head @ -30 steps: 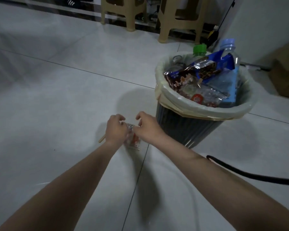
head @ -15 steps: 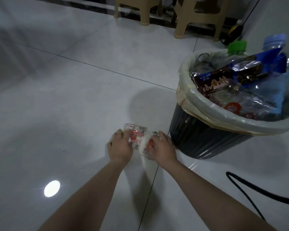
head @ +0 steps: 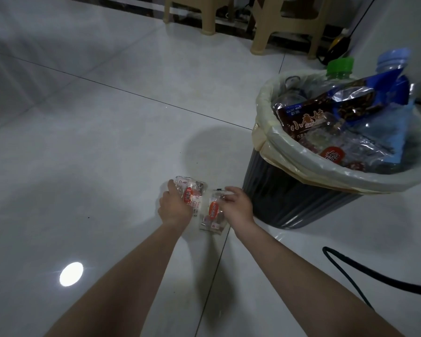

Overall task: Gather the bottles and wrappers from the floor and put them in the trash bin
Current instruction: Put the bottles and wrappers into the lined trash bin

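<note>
While the trash bin (head: 301, 198) at 3 o'clock already holds bottles and wrappers, the left hand (head: 174, 207) and right hand (head: 237, 206) each pinch one clear wrapper (head: 188, 194) at floor level, apparently the last.

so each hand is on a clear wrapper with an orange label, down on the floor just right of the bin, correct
Not quite: the wrappers lie to the left of the trash bin, not its right, as the head view shows. The rest holds: the left hand is on one clear wrapper with an orange label, the right hand on the other wrapper, both down on the floor.
</note>
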